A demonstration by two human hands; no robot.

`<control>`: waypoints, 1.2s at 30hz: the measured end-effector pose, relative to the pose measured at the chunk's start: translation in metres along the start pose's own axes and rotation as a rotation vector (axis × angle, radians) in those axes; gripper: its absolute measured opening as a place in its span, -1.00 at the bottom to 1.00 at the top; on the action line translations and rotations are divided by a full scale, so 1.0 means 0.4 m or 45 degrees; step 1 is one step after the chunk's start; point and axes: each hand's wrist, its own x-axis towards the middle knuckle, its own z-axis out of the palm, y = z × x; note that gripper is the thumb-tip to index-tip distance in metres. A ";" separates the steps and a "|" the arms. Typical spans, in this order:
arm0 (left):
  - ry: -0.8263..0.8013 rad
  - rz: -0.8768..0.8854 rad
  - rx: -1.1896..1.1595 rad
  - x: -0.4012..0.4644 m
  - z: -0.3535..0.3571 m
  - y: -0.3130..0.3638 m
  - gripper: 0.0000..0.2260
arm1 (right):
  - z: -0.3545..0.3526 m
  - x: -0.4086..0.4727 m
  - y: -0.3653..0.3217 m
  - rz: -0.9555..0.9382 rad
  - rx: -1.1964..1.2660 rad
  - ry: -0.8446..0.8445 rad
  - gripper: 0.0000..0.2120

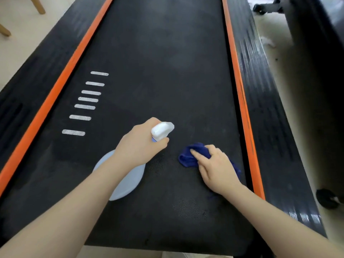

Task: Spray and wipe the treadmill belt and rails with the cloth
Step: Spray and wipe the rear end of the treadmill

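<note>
The black treadmill belt (152, 75) runs away from me between two orange-edged side rails, the left rail (46, 101) and the right rail (242, 97). My left hand (139, 144) grips the neck of a pale blue spray bottle (128, 181); its white nozzle (162, 130) points forward and right over the belt. My right hand (214, 164) holds a bunched dark blue cloth (193, 155) against the belt near the right rail, fingers curled over it. Part of the cloth is hidden under the hand.
Several white dashes (87, 101) mark the belt's left side. Black ribbed footboards flank the rails. Wooden chair legs (39, 5) stand on the pale floor at far left. A dark upright (312, 43) and a small wheel (327, 200) sit to the right.
</note>
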 end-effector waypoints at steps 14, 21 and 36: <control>0.148 0.034 -0.059 0.006 -0.003 -0.012 -0.81 | 0.001 -0.002 0.024 0.527 -0.002 0.162 -0.64; -0.142 0.010 0.110 -0.059 0.012 -0.070 -0.86 | -0.052 0.121 0.094 0.567 0.142 -0.052 -0.64; -0.393 0.237 0.263 -0.054 0.229 0.146 -0.50 | -0.271 -0.021 0.157 0.922 0.324 0.266 -0.65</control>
